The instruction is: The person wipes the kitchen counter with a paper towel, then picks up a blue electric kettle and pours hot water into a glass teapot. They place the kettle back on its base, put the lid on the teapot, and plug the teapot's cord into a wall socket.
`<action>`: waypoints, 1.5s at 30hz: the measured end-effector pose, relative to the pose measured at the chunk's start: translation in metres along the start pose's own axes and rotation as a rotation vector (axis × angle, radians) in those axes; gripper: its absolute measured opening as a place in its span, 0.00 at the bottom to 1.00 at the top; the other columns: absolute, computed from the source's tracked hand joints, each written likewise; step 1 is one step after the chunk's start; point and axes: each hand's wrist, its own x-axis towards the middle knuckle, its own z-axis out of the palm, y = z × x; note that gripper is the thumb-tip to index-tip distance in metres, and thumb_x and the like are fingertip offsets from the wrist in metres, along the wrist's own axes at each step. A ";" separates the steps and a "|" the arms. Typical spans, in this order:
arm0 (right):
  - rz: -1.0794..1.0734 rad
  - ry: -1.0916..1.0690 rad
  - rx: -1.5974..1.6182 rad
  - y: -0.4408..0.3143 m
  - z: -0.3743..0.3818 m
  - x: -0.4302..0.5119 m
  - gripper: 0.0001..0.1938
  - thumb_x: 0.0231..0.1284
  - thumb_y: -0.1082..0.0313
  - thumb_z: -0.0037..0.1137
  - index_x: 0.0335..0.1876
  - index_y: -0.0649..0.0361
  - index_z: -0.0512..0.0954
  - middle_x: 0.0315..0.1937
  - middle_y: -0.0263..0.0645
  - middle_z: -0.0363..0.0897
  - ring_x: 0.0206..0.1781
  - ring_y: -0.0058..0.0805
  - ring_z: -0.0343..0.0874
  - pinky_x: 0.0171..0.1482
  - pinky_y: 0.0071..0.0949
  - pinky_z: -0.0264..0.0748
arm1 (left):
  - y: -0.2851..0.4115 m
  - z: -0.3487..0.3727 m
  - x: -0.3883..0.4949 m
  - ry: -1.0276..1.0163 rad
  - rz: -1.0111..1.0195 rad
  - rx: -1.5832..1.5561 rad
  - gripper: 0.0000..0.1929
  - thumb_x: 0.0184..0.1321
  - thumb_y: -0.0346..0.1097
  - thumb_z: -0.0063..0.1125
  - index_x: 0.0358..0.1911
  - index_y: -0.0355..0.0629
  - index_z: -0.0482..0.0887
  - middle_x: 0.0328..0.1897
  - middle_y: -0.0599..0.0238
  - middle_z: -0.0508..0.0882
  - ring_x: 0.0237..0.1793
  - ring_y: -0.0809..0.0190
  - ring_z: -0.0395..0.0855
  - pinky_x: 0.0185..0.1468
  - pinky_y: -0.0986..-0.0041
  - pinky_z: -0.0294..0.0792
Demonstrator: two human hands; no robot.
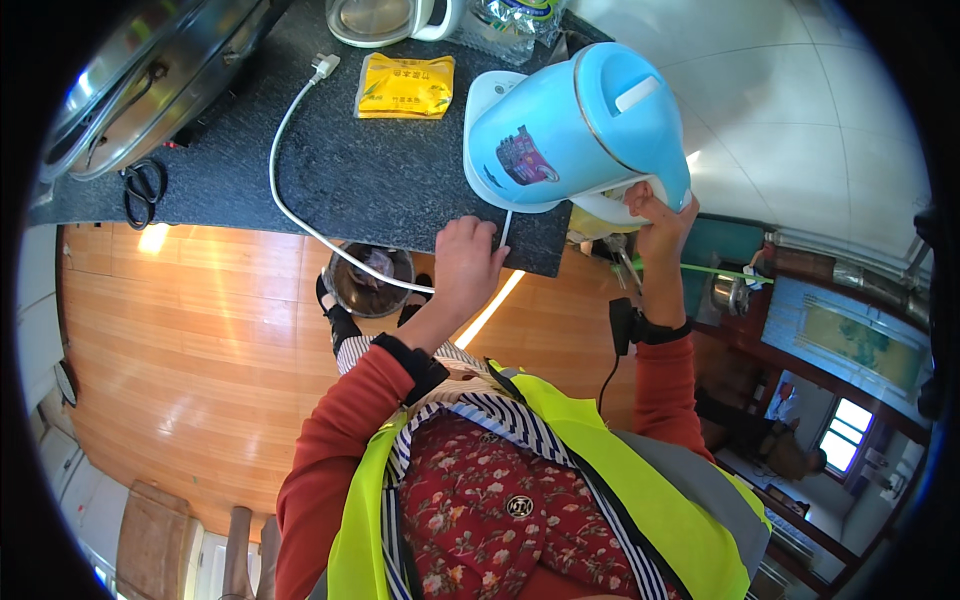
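Note:
A light blue electric kettle (555, 124) with a white handle stands on its white base (480, 97) near the counter's right end. My right hand (660, 217) is at the handle and the lower edge of the lid, fingers curled around the handle. My left hand (469, 255) closes on the white power cord (279, 176) at the front edge of the counter, just below the base. The cord loops out to the left, and its plug (325, 66) lies on the dark countertop. A yellow tissue pack (405, 88) lies between plug and kettle.
Black-handled scissors (142, 191) lie at the counter's front left edge, by large metal pans (172, 82). A glass pot (375, 16) and a clear plastic package (510, 26) are at the back. A metal bin (371, 281) stands on the floor. Another person (787, 450) is far right.

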 end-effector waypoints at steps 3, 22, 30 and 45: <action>0.010 0.063 0.046 0.001 0.003 -0.013 0.08 0.38 0.80 0.47 0.29 0.68 0.73 0.21 0.38 0.70 0.23 0.28 0.69 0.30 0.26 0.66 | 0.002 0.013 0.002 -0.022 -0.012 0.029 0.16 0.52 0.37 0.65 0.42 0.39 0.78 0.41 0.56 0.75 0.45 0.50 0.73 0.50 0.59 0.64; 0.071 0.223 0.273 -0.002 0.002 0.000 0.06 0.33 0.77 0.44 0.23 0.62 0.68 0.16 0.35 0.63 0.19 0.29 0.63 0.33 0.31 0.65 | -0.025 -0.008 0.014 0.251 -0.052 -0.044 0.16 0.51 0.33 0.66 0.43 0.38 0.80 0.44 0.55 0.77 0.48 0.48 0.74 0.53 0.58 0.64; 0.256 0.186 0.476 -0.041 -0.054 0.019 0.06 0.35 0.73 0.48 0.23 0.56 0.65 0.15 0.29 0.58 0.17 0.23 0.56 0.30 0.25 0.58 | -0.027 -0.010 0.002 0.376 -0.097 -0.172 0.15 0.52 0.31 0.64 0.44 0.39 0.80 0.44 0.55 0.77 0.48 0.49 0.74 0.53 0.60 0.64; 0.281 0.087 0.516 -0.031 -0.075 0.015 0.08 0.34 0.73 0.46 0.20 0.53 0.60 0.13 0.26 0.58 0.16 0.18 0.57 0.26 0.20 0.58 | -0.027 0.020 -0.020 0.575 -0.048 -0.435 0.14 0.50 0.28 0.63 0.43 0.42 0.81 0.46 0.58 0.77 0.51 0.50 0.73 0.54 0.60 0.65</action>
